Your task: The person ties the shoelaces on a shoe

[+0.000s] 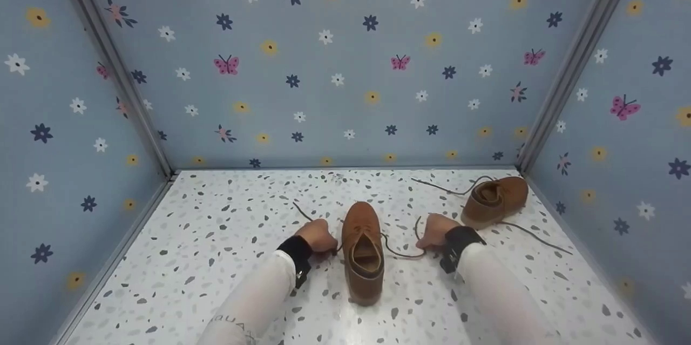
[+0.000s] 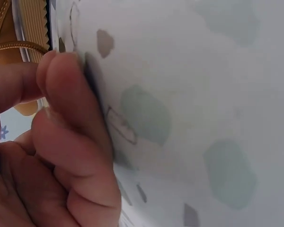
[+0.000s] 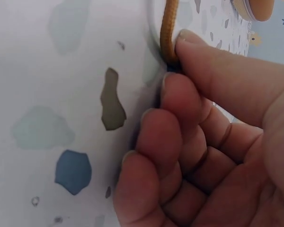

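Note:
A brown lace-up shoe (image 1: 360, 219) stands upright on the speckled surface in the head view, toe pointing away from me. On its left, my left hand (image 1: 317, 235) pinches one shoelace close to the shoe's side; the lace's loose end (image 1: 302, 211) sticks out beyond the hand. In the left wrist view that lace (image 2: 19, 45) runs from the shoe to the thumb and fingertip. My right hand (image 1: 436, 230) is out to the right, pinching the other shoelace (image 1: 399, 255) between thumb and forefinger. The right wrist view shows this lace (image 3: 168, 33) entering the pinch, the other fingers curled.
A second brown shoe (image 1: 510, 197) lies at the back right, turned away to the right, both laces spread loosely. Flower-patterned panels (image 1: 345, 64) rise at the back and both sides. The white speckled surface (image 1: 216, 242) extends around the shoes.

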### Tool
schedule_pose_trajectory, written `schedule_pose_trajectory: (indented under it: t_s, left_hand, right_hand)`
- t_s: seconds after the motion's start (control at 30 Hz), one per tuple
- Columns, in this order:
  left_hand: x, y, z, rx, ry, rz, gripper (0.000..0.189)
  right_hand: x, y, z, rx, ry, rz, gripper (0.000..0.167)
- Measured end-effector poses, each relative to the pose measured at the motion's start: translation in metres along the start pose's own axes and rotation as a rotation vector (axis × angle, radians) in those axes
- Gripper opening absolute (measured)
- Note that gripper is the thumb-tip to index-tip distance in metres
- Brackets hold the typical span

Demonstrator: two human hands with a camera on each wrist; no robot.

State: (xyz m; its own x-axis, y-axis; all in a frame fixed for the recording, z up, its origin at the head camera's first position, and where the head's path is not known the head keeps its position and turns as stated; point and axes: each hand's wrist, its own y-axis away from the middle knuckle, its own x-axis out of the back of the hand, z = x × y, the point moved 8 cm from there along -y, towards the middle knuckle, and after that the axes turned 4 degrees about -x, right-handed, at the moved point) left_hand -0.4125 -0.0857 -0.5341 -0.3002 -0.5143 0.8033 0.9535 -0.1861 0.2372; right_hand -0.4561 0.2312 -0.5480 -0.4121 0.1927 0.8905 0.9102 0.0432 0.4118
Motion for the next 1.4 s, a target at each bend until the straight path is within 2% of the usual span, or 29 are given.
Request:
schedule_pose_trajectory:
  t_s: [0.33,0.57,0.67,0.8,0.93,1.03,1.13,1.27,1.4]
  left_hand:
    - [0.004,-0.001,-0.001,-0.035,0.008,0.037,0.020]
    - [0.013,-0.004,0.001,-0.076,0.018,0.117,0.038]
    - [0.017,-0.005,0.000,-0.085,0.058,0.158,0.041]
    - [0.021,-0.004,0.000,-0.092,0.100,0.198,0.038]
    - [0.023,-0.005,-0.002,-0.061,0.131,0.197,0.031]
    - [0.021,-0.009,-0.005,-0.014,0.181,0.170,0.025]
    - [0.019,-0.012,-0.008,0.012,0.234,0.154,0.024]
    - [0.020,-0.015,-0.008,-0.003,0.296,0.163,0.031]
    - [0.025,-0.015,-0.006,-0.035,0.397,0.189,0.025]
  right_hand:
    - [0.002,0.006,0.001,0.016,-0.078,-0.019,0.033]
    - [0.009,0.011,0.001,0.084,-0.127,-0.007,0.019]
    - [0.014,0.013,0.000,0.115,-0.186,0.001,0.017]
    - [0.015,0.014,0.000,0.121,-0.377,-0.024,0.012]
    - [0.015,0.015,0.000,0.096,-0.533,-0.048,0.009]
    - [0.016,0.015,0.000,0.090,-0.567,-0.051,0.013]
    - [0.018,0.016,-0.001,0.093,-0.576,-0.060,0.025]
    - [0.021,0.019,-0.003,0.098,-0.577,-0.067,0.037]
    - [0.025,0.022,-0.002,0.101,-0.576,-0.051,0.030]
